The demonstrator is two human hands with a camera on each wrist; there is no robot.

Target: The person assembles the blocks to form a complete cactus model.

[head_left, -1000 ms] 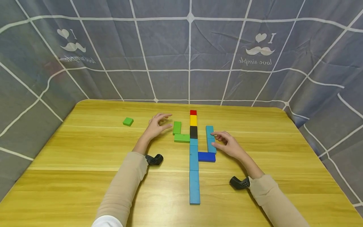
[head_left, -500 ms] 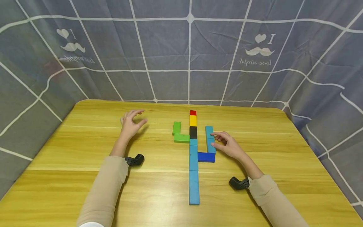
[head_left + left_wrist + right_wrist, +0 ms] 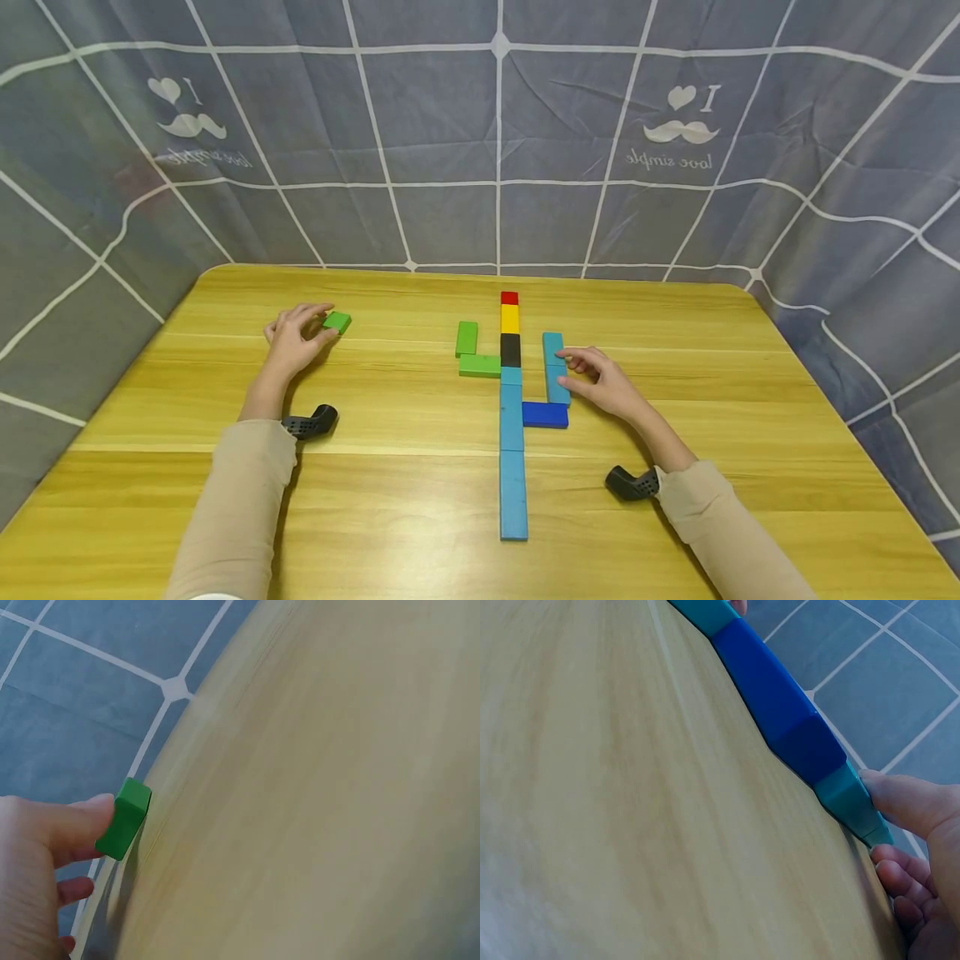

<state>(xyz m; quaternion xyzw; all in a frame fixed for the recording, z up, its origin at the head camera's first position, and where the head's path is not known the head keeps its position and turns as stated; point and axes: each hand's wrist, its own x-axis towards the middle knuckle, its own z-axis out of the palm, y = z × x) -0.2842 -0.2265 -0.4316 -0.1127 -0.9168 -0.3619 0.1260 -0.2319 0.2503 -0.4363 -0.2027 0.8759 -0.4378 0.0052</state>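
My left hand (image 3: 294, 340) is at a small green block (image 3: 338, 322) on the left of the table, its thumb and forefinger at either side. In the left wrist view the thumb presses against this green block (image 3: 124, 819); the far fingertips are partly hidden. My right hand (image 3: 606, 385) rests by two light blue blocks (image 3: 557, 393) laid end to end, its thumb and forefinger slightly bent and touching them. In the right wrist view the thumb tip meets a light blue block (image 3: 850, 799), beside the dark blue block (image 3: 780, 701).
A column of red, yellow, black and light blue blocks (image 3: 513, 492) runs down the middle of the wooden table (image 3: 420, 517). Two green blocks (image 3: 480, 366) join its left side, a dark blue block (image 3: 546, 415) its right. A grey curtain (image 3: 435, 225) hangs behind.
My left hand has moved left, away from the two green blocks beside the column, and taken hold of the lone green block. The right hand has stayed in place.
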